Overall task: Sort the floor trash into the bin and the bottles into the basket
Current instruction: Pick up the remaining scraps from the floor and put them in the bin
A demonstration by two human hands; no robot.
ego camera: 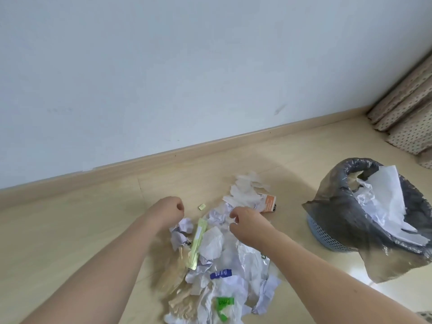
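Hovering over floor trash (217, 251): left hand (167, 210), right hand (247, 224).

No text can be read with certainty. The crumpled white plastic bag (228, 307) low in the floor pile carries bold green lettering, folded and upside down, illegible. A small blue label (221, 274) on clear plastic wrap bears white print too small to read. The orange-and-white tube (268, 204) shows fine print, equally unreadable.

Crumpled trash (217, 258) beside lined bin (364, 206)
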